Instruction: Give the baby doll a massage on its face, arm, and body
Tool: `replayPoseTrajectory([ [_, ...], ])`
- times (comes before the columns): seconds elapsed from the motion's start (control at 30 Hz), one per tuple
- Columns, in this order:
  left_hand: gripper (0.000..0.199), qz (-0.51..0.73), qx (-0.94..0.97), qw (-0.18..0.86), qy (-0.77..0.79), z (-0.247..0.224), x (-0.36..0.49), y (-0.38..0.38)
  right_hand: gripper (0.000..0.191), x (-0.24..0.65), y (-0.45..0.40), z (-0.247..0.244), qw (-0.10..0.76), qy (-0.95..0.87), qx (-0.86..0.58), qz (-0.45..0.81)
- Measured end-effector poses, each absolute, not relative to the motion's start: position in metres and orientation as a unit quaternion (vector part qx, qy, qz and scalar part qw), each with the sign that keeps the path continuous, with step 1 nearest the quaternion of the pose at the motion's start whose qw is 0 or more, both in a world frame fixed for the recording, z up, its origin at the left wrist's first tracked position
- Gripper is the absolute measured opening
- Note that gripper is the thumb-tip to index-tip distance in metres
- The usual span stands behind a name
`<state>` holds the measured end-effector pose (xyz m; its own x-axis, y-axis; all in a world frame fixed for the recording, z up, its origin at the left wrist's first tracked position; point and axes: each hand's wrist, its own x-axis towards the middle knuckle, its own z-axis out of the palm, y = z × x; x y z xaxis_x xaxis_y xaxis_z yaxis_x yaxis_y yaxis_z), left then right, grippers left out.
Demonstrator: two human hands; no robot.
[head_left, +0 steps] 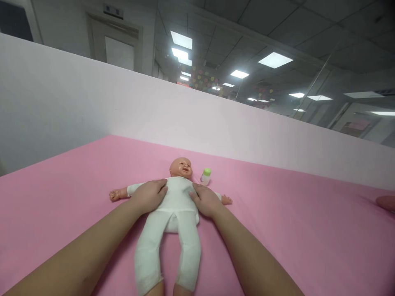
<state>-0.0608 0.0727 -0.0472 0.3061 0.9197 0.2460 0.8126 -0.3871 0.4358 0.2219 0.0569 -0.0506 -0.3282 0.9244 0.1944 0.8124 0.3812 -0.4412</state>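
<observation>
A baby doll (177,193) in a white long-sleeved top and white trousers lies on its back on a pink surface, arms spread out and head away from me. My left hand (152,195) rests flat on the doll's chest and shoulder at the left, thumb apart from the fingers. On the opposite side, my right hand (207,199) lies over the shoulder and upper chest, its thumb on the white cloth. Both hands touch the doll without wrapping round it. Just beyond my right hand is a small baby bottle (205,176) with a green cap. The doll's feet are cut off by the lower edge.
The pink sheet (77,176) covers the wide surface under the doll. A white partition (185,115) runs along its far side. Part of a reddish-brown round object (385,202) shows at the right edge. Behind the partition are a door (119,49) and lit ceiling panels.
</observation>
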Motion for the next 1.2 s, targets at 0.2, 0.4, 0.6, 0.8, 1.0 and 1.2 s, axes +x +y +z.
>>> replayPoseTrajectory([
  [0.2,0.044,0.274,0.822,0.171,0.469,-0.001,-0.051,0.013,0.05,0.221,0.055,-0.049,0.219,-0.811,-0.527,0.128],
  [0.4,0.053,0.196,0.897,0.18,0.353,-0.026,-0.058,-0.033,0.051,0.22,0.061,-0.059,0.241,-0.817,-0.512,0.114],
  [0.6,0.058,0.166,0.892,0.201,0.37,-0.042,-0.054,-0.011,0.06,0.216,0.063,-0.065,0.225,-0.814,-0.528,0.09],
  [0.8,0.071,0.179,0.869,0.172,0.428,-0.041,-0.031,0.042,0.063,0.217,0.061,-0.065,0.22,-0.821,-0.518,0.095],
  [1.0,0.078,0.205,0.849,0.118,0.472,-0.055,-0.024,0.07,0.061,0.218,0.06,-0.063,0.219,-0.826,-0.511,0.092],
  [1.2,0.076,0.24,0.816,0.115,0.512,-0.071,-0.047,0.083,0.064,0.22,0.059,-0.066,0.236,-0.819,-0.512,0.106],
])
